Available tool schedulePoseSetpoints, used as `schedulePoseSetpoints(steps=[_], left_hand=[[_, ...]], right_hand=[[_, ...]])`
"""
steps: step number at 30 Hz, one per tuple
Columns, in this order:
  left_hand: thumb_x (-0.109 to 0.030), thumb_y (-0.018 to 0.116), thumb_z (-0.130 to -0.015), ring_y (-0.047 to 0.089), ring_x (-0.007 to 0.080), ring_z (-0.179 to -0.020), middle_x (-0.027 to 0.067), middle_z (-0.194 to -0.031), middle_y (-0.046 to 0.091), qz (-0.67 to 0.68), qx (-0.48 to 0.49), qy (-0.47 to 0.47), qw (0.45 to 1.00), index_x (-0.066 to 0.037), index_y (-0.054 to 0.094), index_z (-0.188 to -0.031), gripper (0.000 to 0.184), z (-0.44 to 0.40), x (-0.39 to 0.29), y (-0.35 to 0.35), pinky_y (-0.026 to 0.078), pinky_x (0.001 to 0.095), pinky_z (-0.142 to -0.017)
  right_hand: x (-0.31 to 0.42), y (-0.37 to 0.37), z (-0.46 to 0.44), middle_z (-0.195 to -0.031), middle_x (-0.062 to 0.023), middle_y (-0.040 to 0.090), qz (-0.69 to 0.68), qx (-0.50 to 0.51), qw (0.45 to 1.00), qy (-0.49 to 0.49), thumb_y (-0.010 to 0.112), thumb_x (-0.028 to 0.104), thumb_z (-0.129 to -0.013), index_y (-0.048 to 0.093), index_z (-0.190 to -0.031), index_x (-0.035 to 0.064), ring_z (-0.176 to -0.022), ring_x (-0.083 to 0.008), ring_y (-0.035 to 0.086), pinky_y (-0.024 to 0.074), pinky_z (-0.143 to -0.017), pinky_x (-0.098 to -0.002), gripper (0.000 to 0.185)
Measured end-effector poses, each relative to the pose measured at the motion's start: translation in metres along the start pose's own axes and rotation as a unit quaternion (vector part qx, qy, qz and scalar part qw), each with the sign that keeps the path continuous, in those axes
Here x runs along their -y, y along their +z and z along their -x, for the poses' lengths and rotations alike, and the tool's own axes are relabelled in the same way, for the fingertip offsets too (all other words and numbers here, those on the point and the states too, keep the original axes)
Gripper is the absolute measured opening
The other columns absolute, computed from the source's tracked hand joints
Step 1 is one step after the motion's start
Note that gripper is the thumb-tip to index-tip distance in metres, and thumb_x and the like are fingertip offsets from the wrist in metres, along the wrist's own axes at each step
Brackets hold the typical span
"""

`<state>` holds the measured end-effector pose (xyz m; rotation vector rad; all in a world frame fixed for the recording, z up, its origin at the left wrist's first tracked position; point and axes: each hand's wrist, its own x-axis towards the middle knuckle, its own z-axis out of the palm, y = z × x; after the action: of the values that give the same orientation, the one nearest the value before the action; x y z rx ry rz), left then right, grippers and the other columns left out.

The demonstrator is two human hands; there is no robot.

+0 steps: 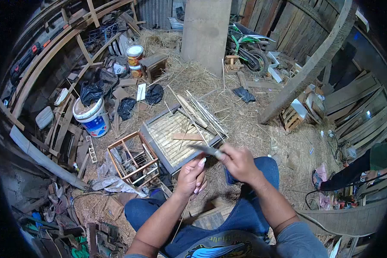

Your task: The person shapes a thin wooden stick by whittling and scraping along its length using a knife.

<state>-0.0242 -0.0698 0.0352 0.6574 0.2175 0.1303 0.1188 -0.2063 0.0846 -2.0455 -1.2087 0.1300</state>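
My right hand (240,164) is wrapped round the handle of a knife (207,150), whose blade points left over a framed slatted panel (149,138). Just below the blade, my left hand (190,178) pinches a thin strip (184,220) that trails down toward my lap. The strip's upper end is too small to make out. On the panel lie a flat piece of wood (186,136) and a bundle of split sticks (198,112) along its far right side. Left of the panel stands a small wooden-framed cage (125,174).
A white bucket (93,121) with a black bag stands at the left. Farther back are stacked paint pails (134,56), a wooden stool (154,62) and a motorbike (249,53). A slanted post (305,71) rises at the right. Another person's leg (346,174) shows at the right edge.
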Motion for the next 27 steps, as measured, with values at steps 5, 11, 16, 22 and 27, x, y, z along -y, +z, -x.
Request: schedulePoseSetpoints(steps=[5, 11, 16, 22, 27], left_hand=[[-0.017, 0.041, -0.104, 0.030, 0.0087, -0.030, -0.0032, -0.044, 0.033, -0.020, 0.012, -0.009, 1.000, -0.009, 0.038, -0.147, 0.043, 0.002, 0.000, -0.001, 0.031, 0.0239, -0.033], [-0.018, 0.044, -0.104, 0.030, 0.0079, -0.030, -0.0034, -0.044, 0.034, 0.021, 0.024, -0.028, 0.999, -0.004, 0.041, -0.143, 0.041, 0.006, 0.000, -0.004, 0.031, 0.0238, -0.034], [-0.016, 0.042, -0.105, 0.033, 0.0060, -0.032, -0.0051, -0.046, 0.036, -0.004, 0.027, -0.024, 0.999, -0.007, 0.042, -0.145, 0.041, 0.010, 0.001, -0.006, 0.032, 0.0215, -0.036], [-0.016, 0.042, -0.105, 0.032, 0.0061, -0.032, -0.0054, -0.046, 0.035, 0.031, -0.005, -0.021, 0.999, -0.009, 0.038, -0.148, 0.043, 0.015, -0.001, -0.010, 0.033, 0.0217, -0.036], [-0.016, 0.041, -0.105, 0.032, 0.0071, -0.032, -0.0037, -0.046, 0.035, 0.065, -0.024, 0.025, 0.997, -0.008, 0.042, -0.144, 0.040, 0.024, -0.002, -0.026, 0.032, 0.0218, -0.035]], right_hand=[[0.003, 0.007, 0.005, -0.072, -0.0118, 0.065, 0.083, 0.045, 0.994, -0.056, 0.059, 0.033, -0.092, 0.060, -0.096, 0.0134, -0.063, -0.0338, 0.065, 0.0481, -0.052, -0.0458, 0.020], [-0.004, 0.002, -0.002, -0.066, -0.0127, 0.063, 0.093, 0.006, 0.995, -0.024, 0.059, 0.029, -0.093, 0.059, -0.090, 0.0116, -0.061, -0.0355, 0.063, 0.0462, -0.051, -0.0461, 0.017], [-0.001, 0.012, -0.003, -0.064, -0.0142, 0.060, 0.073, 0.014, 0.997, -0.029, 0.058, 0.029, -0.094, 0.060, -0.090, 0.0109, -0.060, -0.0364, 0.062, 0.0441, -0.051, -0.0451, 0.018], [0.009, 0.028, -0.008, -0.062, -0.0153, 0.058, 0.052, 0.000, 0.998, -0.028, 0.058, 0.027, -0.095, 0.059, -0.087, 0.0095, -0.059, -0.0369, 0.061, 0.0414, -0.050, -0.0447, 0.019], [0.015, 0.054, -0.019, -0.063, -0.0145, 0.058, 0.050, 0.023, 0.997, -0.054, 0.059, 0.028, -0.094, 0.058, -0.085, 0.0097, -0.059, -0.0367, 0.061, 0.0422, -0.050, -0.0446, 0.020]])
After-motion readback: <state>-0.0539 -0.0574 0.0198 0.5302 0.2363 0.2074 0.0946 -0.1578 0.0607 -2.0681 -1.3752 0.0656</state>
